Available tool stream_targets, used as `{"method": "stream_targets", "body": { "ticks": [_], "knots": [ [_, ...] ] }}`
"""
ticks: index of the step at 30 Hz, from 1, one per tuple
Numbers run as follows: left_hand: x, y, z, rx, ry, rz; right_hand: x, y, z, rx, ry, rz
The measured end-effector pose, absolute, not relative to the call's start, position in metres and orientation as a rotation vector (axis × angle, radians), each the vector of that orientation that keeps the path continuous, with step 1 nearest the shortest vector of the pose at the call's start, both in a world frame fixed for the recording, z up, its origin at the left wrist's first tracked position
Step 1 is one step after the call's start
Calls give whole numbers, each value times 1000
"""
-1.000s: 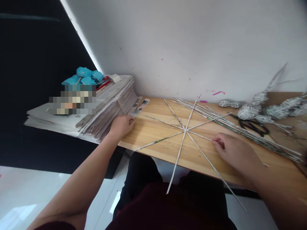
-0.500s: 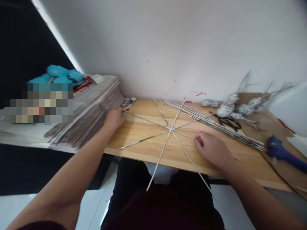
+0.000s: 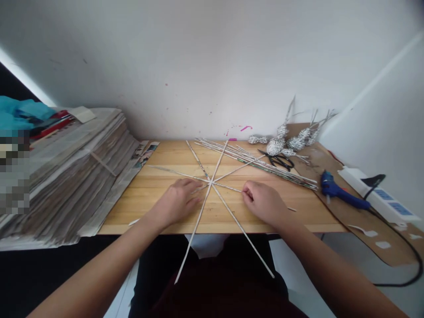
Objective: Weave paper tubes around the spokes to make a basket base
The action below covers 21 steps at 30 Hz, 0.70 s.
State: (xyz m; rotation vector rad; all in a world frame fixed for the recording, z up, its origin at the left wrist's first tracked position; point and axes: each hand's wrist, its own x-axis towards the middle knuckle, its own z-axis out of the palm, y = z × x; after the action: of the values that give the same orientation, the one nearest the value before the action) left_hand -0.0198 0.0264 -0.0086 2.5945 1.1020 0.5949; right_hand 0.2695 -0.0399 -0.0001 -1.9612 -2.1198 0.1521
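Note:
Rolled paper sticks (image 3: 210, 182) cross at one centre like spokes of a star, lying on the wooden board. Two of them reach past its front edge over my lap. My left hand (image 3: 180, 198) rests palm down just left of the crossing, fingers stretched over one spoke and seemingly touching it. To the right of the centre, my right hand (image 3: 263, 201) has its fingers curled in a pinch around another spoke, whose outer tip sticks out beyond the hand.
Behind lie a bundle of paper sticks (image 3: 285, 173), black scissors (image 3: 281, 162) and woven paper figures (image 3: 275, 146). On the right are a blue glue gun (image 3: 344, 194) and a white power strip (image 3: 380, 198). Stacked newspapers (image 3: 82, 176) stand on the left.
My left hand has moved right, from beside the newspaper stack to the middle of the star. My right hand keeps its pinch on the spoke. The view has turned right.

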Motion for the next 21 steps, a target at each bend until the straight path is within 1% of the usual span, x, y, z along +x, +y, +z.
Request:
{"method": "stream_targets", "body": {
  "ticks": [5, 14, 17, 21],
  "knots": [
    [-9, 28, -26, 2665, 1057, 615, 276, -46, -3, -1997, -2099, 73],
    [-11, 34, -30, 2709, 1072, 634, 268, -41, -7, -1870, -2097, 74],
    [-16, 37, -29, 2680, 1096, 687, 273, -43, -11, -1787, -2085, 45],
    [-27, 42, -14, 2513, 1237, 811, 288, -50, -15, -1715, -1992, 2]
  ]
}}
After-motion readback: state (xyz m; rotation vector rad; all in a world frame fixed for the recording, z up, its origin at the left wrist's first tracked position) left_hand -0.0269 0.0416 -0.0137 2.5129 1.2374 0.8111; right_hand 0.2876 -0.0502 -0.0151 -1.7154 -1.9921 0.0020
